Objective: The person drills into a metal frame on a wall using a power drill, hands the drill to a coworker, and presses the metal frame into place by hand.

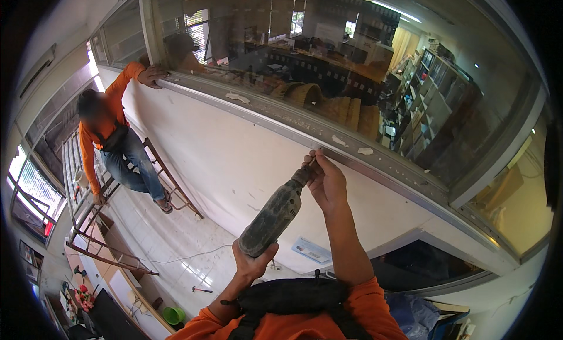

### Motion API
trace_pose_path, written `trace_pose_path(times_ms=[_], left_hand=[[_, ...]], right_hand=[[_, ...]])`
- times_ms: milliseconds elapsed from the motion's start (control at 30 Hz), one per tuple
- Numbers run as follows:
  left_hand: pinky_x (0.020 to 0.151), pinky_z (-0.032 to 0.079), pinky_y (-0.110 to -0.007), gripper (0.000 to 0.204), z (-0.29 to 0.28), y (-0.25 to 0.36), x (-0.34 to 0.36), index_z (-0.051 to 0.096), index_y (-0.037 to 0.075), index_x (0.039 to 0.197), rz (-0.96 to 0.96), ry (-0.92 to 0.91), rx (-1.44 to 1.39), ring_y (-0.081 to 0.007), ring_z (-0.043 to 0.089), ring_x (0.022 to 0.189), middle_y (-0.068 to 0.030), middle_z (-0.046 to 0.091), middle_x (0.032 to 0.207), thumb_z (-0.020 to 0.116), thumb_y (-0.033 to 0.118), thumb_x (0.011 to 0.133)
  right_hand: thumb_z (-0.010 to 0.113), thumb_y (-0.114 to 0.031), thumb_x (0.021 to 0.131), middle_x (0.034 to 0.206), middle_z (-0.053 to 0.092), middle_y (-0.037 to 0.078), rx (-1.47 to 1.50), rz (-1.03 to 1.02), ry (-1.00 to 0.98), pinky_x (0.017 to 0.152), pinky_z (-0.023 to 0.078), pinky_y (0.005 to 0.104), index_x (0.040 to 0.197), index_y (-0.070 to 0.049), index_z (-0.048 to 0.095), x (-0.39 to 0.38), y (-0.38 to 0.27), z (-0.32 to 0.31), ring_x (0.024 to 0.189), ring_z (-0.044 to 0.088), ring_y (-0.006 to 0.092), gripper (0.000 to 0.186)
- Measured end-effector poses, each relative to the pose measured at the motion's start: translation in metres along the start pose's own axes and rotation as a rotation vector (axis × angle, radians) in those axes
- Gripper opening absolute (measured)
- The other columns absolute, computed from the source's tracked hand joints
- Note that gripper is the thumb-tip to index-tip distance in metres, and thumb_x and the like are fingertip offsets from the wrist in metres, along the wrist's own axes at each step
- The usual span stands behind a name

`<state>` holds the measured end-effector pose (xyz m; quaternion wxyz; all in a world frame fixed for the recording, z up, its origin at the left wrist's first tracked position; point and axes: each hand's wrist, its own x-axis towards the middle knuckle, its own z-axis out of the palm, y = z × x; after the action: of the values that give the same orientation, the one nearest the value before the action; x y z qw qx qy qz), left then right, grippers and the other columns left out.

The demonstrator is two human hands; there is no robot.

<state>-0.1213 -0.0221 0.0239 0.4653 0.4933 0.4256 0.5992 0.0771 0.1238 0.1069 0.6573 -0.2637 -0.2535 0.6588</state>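
A scuffed, rounded drill (271, 218) is slanting between the left hand (253, 260), gripping its rear, and the right hand (325, 183), pinching its bit (312, 163) beside a metal ledge (267, 110).

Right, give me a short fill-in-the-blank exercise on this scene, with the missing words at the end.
1. The person's left hand and right hand are both on one power tool, a ____.
2. The co-worker wears a long-sleeved top coloured ____.
3. The round container at the lower left is ____.
4. The hammer lies on the tiled ____.

Missing words: drill; orange; green; floor.
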Motion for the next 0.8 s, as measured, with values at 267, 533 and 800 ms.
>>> trace_pose_path(times_ms=[267,533,800], left_hand=[[0.056,0.048,-0.025,0.035,0.0,0.006,0.001,0.069,-0.001,0.104,0.018,-0.014,-0.024,-0.0096,0.061,0.065,-0.006,0.071,0.085,0.078,0.025,0.083],[0.066,0.052,-0.028,0.04,0.003,0.005,0.0,0.069,-0.001,0.106,0.007,0.008,-0.006,-0.0124,0.065,0.075,-0.006,0.072,0.086,0.08,0.027,0.081],[0.068,0.053,-0.028,0.036,0.0,-0.001,0.0,0.07,-0.001,0.104,0.032,0.031,0.028,-0.0121,0.066,0.075,-0.0056,0.072,0.085,0.079,0.024,0.079]], right_hand=[[0.067,-0.026,0.098,0.095,0.068,0.007,-0.018,-0.007,-0.006,0.085,0.051,0.0345,0.105,-0.006,0.066,0.001,0.002,-0.002,0.091,0.065,0.0187,0.021],[0.069,-0.025,0.097,0.095,0.068,0.006,-0.037,-0.043,0.001,0.083,0.051,0.0332,0.103,-0.007,0.066,0.0,0.001,0.002,0.089,0.065,0.0176,0.02],[0.068,-0.019,0.097,0.094,0.066,0.004,-0.018,-0.028,-0.008,0.085,0.053,0.0313,0.103,-0.006,0.065,-0.002,-0.001,0.007,0.09,0.064,0.0166,0.015]])
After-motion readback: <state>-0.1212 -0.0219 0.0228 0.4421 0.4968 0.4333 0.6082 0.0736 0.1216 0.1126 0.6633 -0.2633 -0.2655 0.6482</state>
